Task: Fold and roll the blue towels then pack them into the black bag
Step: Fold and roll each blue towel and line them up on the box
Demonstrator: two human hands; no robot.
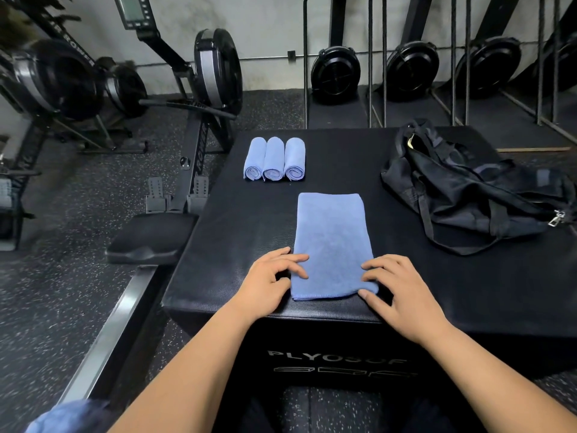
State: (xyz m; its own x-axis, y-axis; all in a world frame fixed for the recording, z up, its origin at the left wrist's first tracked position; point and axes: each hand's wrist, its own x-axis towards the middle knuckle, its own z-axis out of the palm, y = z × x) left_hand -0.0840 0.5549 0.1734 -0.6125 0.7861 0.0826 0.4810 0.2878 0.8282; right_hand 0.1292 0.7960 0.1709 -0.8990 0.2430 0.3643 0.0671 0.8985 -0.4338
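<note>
A folded blue towel (333, 242) lies flat as a long strip on the black plyo box (256, 226), its near end at the box's front edge. My left hand (271, 281) rests its fingertips on the towel's near left corner. On the near right corner my right hand (402, 290) touches with loosely bent fingers. Three rolled blue towels (274, 159) lie side by side at the back left of the box. The black bag (468, 189) slumps on the right side of the box, its top open.
A rowing machine's seat and rail (150, 239) run along the box's left side. More rowers stand on the speckled floor at left, and upright ones line the back wall (412, 70). Blue cloth (67, 415) shows at the bottom left corner.
</note>
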